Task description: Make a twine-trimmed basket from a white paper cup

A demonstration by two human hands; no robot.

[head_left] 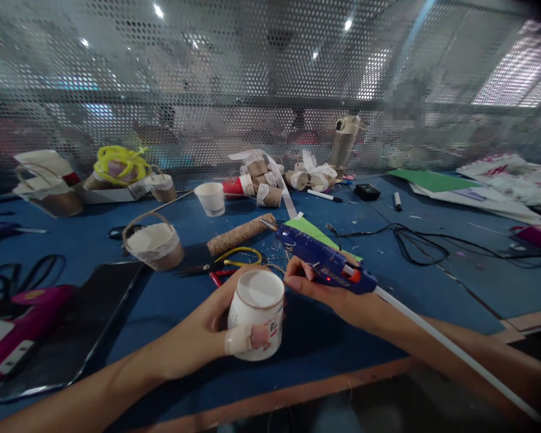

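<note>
My left hand (216,319), its thumb wrapped in a bandage, grips a white paper cup (256,343) with red and dark print. The cup seems upside down, a brown twine ring around its upper edge. Just right of the cup, my right hand (318,285) has its thumb and finger pinched by a thin strand of twine. Lying over that hand is a blue hot glue gun (315,252), its nozzle pointing up left, a red light lit and a long white glue stick out the back. Its handle is hidden by the hand.
Behind the cup lie scissors (241,255) and a twine roll (243,233). A small handled basket (155,245) stands left, near a black tray (85,319) and a magenta glue gun (31,325). A black cable (415,240) and green paper (433,187) lie right.
</note>
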